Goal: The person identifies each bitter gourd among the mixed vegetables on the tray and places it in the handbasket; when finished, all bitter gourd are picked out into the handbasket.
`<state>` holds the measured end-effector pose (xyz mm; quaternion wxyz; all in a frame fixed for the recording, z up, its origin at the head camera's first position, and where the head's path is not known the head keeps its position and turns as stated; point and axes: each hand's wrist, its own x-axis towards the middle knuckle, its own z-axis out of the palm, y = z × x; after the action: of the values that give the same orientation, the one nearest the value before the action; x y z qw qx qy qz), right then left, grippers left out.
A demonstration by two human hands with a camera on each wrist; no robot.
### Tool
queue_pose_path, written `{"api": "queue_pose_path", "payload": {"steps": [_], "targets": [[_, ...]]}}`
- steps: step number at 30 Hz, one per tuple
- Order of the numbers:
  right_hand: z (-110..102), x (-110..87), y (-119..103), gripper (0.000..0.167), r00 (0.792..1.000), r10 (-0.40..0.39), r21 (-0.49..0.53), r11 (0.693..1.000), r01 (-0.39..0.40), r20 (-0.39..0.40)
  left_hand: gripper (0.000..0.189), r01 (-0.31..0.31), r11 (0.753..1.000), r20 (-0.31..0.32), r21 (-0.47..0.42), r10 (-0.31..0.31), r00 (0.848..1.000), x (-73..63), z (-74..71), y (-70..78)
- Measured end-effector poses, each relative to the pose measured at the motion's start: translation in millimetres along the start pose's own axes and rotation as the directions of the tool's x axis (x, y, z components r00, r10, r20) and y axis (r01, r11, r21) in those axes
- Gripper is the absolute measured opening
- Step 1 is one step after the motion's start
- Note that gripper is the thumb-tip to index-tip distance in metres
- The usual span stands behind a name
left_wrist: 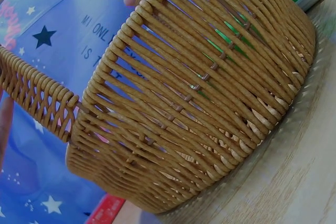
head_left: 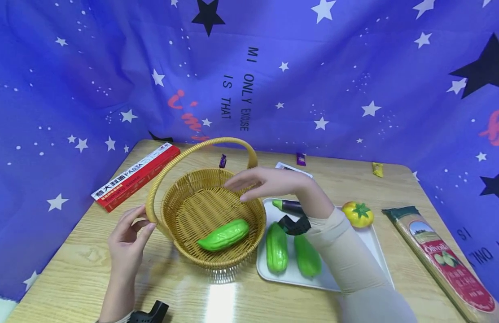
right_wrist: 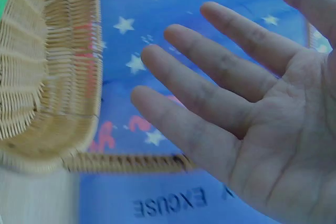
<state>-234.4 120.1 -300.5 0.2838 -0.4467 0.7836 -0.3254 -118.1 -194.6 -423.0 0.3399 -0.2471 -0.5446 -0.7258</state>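
Pale wooden desk [head_left: 63,273]: one bumpy green gourd [head_left: 224,235] lies in a round tan wicker basket [head_left: 217,265], left hand [head_left: 130,237] pinching its handle [head_left: 151,197], straight-fingered right hand [head_left: 269,181] above, two long green vegetables [head_left: 277,248] remaining on a white tray [head_left: 293,274]

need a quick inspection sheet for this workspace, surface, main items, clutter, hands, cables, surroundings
Surface: wood-grain table, bright glare in front of the basket
Basket: wicker basket upright, one green vegetable inside
Tray: white tray right of the basket, bearing an eggplant partly hidden by the right arm, two green vegetables and a yellow tomato-like piece
Clutter: red pasta box at left, Olivoilà pack at right, two purple wrapped sweets and a yellow one toward the back
Left hand: holds the basket handle low on its left side
Right hand: fingers extended over the basket, holding nothing
Cables: nothing seen
Surroundings: blue star-printed cloth behind and at both sides
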Motion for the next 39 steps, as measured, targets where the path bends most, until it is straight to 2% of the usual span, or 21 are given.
{"api": "queue_pose_path", "payload": {"steps": [3,5,7,9,10,12,13,17,20,26,29,33,37,39], "targets": [[-0.4,-22.2,-1.1,0.048,0.993,-0.013,-0.003,1.0,0.012,-0.117,0.04,0.001,1.0,-0.001,0.003,-0.001,1.0,0.7,-0.5,0.7],[-0.1,-38.0,-1.8,0.047,0.979,0.013,0.02,1.0,-0.009,-0.204,0.041,0.004,1.0,-0.001,0.004,-0.004,1.0,0.9,-0.5,1.1],[-0.1,-53.2,-2.0,0.046,0.954,0.045,0.036,0.999,-0.035,-0.296,0.041,0.006,1.0,0.0,0.004,-0.006,1.0,0.8,-0.4,1.2],[0.0,-68.4,-2.3,0.046,0.916,0.086,0.069,0.996,-0.063,-0.393,0.041,0.009,1.0,0.0,0.003,-0.009,1.0,0.5,-0.1,1.2],[-0.2,-76.0,-2.8,0.047,0.89,0.099,0.081,0.994,-0.07,-0.445,0.041,0.01,1.0,0.0,0.003,-0.01,1.0,0.3,0.0,1.3],[-0.3,-90.1,-3.7,0.046,0.825,0.109,0.096,0.993,-0.067,-0.554,0.04,0.009,1.0,-0.001,0.002,-0.009,1.0,0.0,0.1,1.5],[0.3,-97.4,-4.5,0.046,0.788,0.114,0.111,0.992,-0.058,-0.605,0.04,0.008,1.0,-0.001,0.001,-0.008,1.0,0.0,0.2,1.7],[5.4,-124.3,-7.3,0.045,0.61,0.096,0.115,0.993,-0.008,-0.786,0.04,0.002,1.0,-0.001,-0.001,-0.002,1.0,0.2,0.7,2.0],[13.1,-141.9,-7.9,0.045,0.506,0.108,0.131,0.991,0.01,-0.856,0.04,0.0,1.0,0.0,0.0,0.0,1.0,0.5,0.8,1.8],[36.5,-168.3,-2.6,0.043,0.339,0.161,0.199,0.977,0.078,-0.927,0.04,0.004,1.0,-0.004,-0.007,-0.004,1.0,0.4,0.6,1.5],[50.4,-178.6,-0.6,0.042,0.259,0.194,0.214,0.975,0.051,-0.946,0.04,0.011,1.0,-0.008,-0.014,-0.011,1.0,0.1,0.8,2.1],[68.3,-192.8,2.9,0.041,0.169,0.262,0.277,0.958,0.069,-0.95,0.04,0.016,1.0,-0.01,-0.02,-0.016,1.0,-0.2,1.2,2.8],[82.2,-203.9,11.1,0.039,0.069,0.34,0.347,0.924,0.159,-0.938,0.04,0.014,0.999,-0.012,-0.032,-0.015,1.0,-0.1,1.4,2.6],[87.8,-207.5,16.3,0.038,0.037,0.368,0.369,0.911,0.185,-0.929,0.04,0.012,0.999,-0.012,-0.041,-0.012,1.0,-0.2,1.3,2.1]]}}
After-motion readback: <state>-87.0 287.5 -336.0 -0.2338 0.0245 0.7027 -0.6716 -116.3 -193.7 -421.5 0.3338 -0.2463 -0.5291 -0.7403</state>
